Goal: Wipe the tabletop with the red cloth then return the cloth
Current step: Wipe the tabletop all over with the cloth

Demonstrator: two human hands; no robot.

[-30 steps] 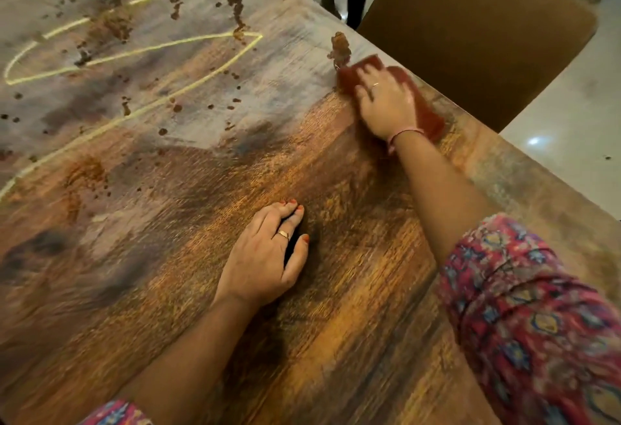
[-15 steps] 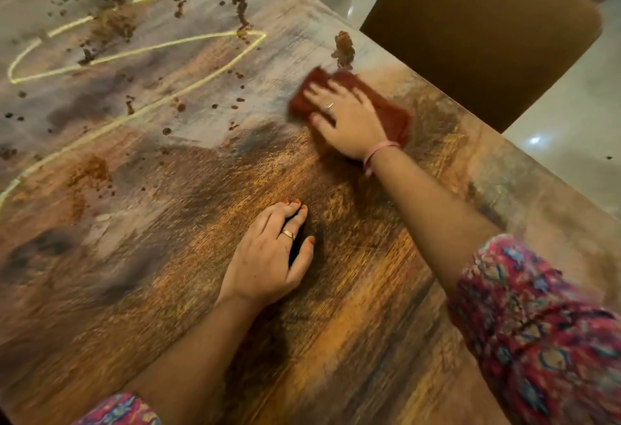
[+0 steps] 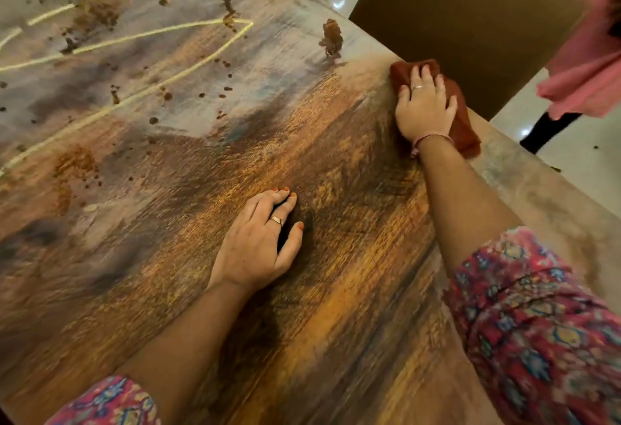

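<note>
The red cloth (image 3: 462,115) lies flat on the wooden tabletop (image 3: 336,162) at its right edge. My right hand (image 3: 424,108) presses down on the cloth with straight, spread fingers and covers most of it. My left hand (image 3: 260,243) rests flat on the bare wood near the middle of the table, fingers relaxed, holding nothing.
Brown spots and smears (image 3: 331,37) and pale yellow lines (image 3: 161,32) mark the far left half of the table. A brown chair back (image 3: 470,21) stands just beyond the right edge. A person in pink (image 3: 588,64) stands on the shiny floor at the far right.
My right hand slid the cloth left toward the table's middle, then back right to the edge by the chair. My left hand stayed in place.
</note>
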